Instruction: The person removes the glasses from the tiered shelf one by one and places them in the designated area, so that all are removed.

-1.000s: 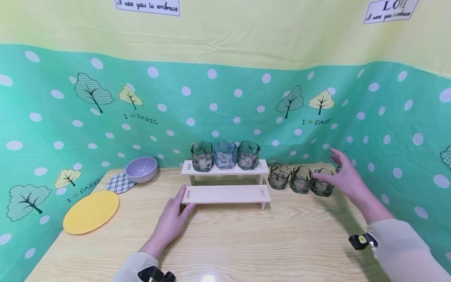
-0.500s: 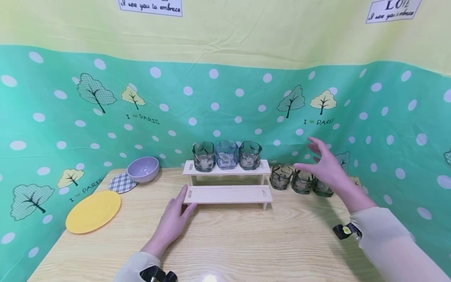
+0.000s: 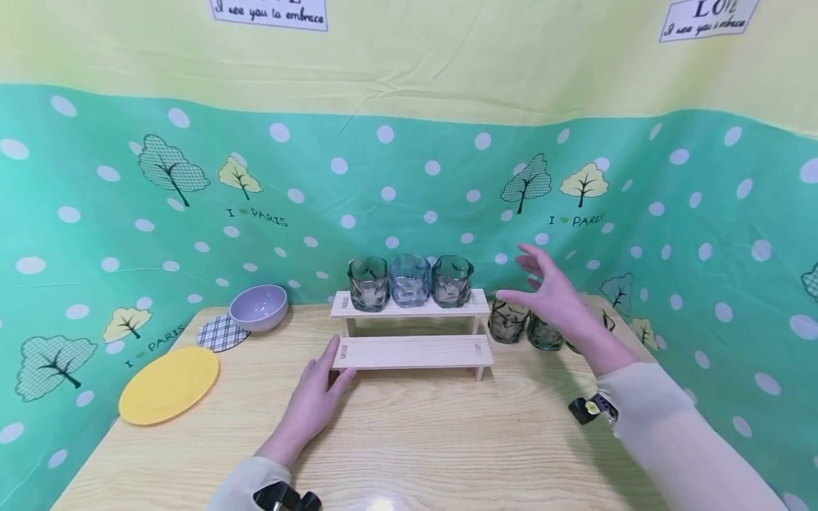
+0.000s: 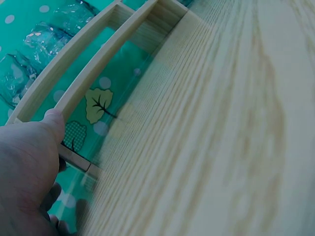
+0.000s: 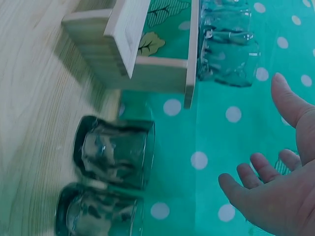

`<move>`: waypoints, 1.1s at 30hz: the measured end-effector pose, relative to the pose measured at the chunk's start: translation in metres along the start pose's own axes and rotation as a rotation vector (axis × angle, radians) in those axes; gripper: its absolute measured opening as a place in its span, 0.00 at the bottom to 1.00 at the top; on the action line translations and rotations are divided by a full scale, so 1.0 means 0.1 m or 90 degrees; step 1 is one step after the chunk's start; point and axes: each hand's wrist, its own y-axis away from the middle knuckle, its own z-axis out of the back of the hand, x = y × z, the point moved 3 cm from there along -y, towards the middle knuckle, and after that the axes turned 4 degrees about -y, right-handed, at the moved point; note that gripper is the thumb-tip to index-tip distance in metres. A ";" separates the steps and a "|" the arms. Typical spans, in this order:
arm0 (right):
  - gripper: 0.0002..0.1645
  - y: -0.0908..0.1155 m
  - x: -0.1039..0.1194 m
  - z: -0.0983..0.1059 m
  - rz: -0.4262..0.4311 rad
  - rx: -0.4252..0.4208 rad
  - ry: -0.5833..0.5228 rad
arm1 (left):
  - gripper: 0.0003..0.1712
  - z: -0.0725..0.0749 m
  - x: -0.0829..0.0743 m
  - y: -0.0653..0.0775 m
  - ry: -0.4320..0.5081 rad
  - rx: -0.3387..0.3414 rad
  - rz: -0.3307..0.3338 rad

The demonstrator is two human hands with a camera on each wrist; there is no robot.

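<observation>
A two-step wooden rack stands on the table. My left hand holds its lower left corner, with the thumb at the front edge and the fingers along the end. On the upper step stand three tumblers: a grey-green one at left, a blue one in the middle and another grey-green one at right. My right hand hovers, fingers spread and nothing in them, over the dark tumblers right of the rack. The near one and the middle one show; the hand and wrist mostly hide the third.
At the table's left lie a yellow plate and a checked round mat, with a purple bowl by the mat. A green and yellow cloth hangs behind and at both sides. Bare tabletop lies in front of the rack.
My right hand has moved left, from above the rightmost dark tumbler to above those nearer the rack, still spread. The left hand stays at the rack's corner.
</observation>
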 end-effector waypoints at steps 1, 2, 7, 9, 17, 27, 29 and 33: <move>0.72 -0.01 0.01 -0.02 0.003 0.001 -0.002 | 0.45 0.00 0.00 0.00 0.000 0.001 0.000; 0.72 -0.02 0.03 -0.05 0.004 0.004 -0.005 | 0.45 0.00 0.00 0.00 -0.001 0.001 -0.001; 0.69 -0.06 0.07 -0.18 0.019 0.017 -0.029 | 0.45 0.01 0.00 -0.01 -0.003 0.001 0.000; 0.68 -0.07 0.08 -0.24 0.020 0.021 -0.041 | 0.46 0.01 0.00 -0.01 -0.002 0.001 0.002; 0.66 -0.16 0.10 -0.46 0.019 0.030 -0.054 | 0.46 0.01 0.00 0.00 0.000 0.006 0.009; 0.67 -0.26 0.07 -0.67 -0.004 0.032 -0.080 | 0.46 0.01 -0.01 0.02 -0.003 -0.007 0.005; 0.67 -0.28 0.06 -0.70 -0.007 0.030 -0.086 | 0.46 0.01 -0.01 0.03 -0.003 -0.009 0.003; 0.68 -0.29 0.06 -0.76 -0.019 0.027 -0.101 | 0.46 0.01 -0.02 0.04 -0.001 -0.007 0.004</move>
